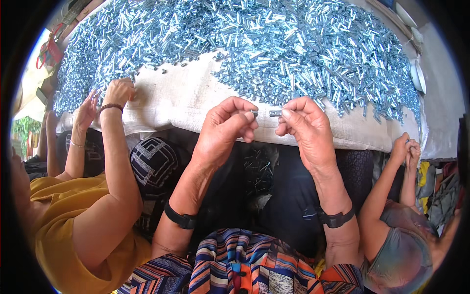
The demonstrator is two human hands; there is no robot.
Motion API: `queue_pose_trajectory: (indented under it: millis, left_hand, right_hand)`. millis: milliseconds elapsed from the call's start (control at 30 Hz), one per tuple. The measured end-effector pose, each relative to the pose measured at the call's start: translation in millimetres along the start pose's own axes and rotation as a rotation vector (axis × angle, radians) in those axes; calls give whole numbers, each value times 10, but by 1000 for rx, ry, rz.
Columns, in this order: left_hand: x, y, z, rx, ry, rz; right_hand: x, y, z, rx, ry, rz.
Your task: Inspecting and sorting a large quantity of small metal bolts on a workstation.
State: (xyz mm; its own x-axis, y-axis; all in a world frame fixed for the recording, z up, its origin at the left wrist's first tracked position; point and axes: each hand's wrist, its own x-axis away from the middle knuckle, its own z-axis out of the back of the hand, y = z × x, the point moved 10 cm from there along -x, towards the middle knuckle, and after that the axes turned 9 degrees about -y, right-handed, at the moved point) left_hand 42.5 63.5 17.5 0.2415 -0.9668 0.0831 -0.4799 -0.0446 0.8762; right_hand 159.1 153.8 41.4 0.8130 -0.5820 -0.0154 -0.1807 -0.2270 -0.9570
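Note:
My left hand (pixel 221 130) is raised over the table's near edge, its thumb and fingertips pinching a small dark metal piece (pixel 254 113). Facing it across a narrow gap, my right hand (pixel 312 131) grips a short silvery metal sleeve (pixel 275 113) with a hole near its end. The two pieces point toward each other and do not touch. Just beyond my hands spreads a wide heap of shiny bluish metal sleeves and small parts (pixel 293 54), lying on a pale woven cloth (pixel 171 100).
A person in a mustard top (pixel 93 215) works close on my left, hands at the heap. Another person (pixel 396 235) sits on my right, handling something small. Loose metal pieces (pixel 259 169) lie low between my knees. A white dish (pixel 417 78) stands at the right edge.

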Motion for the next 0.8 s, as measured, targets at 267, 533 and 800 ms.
queue_pose_trajectory:
  millis: [267,533,800]
  left_hand:
    - [76,-18,-191,95,-75,-56]
    - [112,1,-187,-61,-83,-85]
    - [255,21,-213,-382,-77,-107]
  right_hand:
    - [115,60,-132,-30,-23,10]
    - [168,135,-110,-71,-64,50]
    - [269,458,-161,-357,-122,-171]
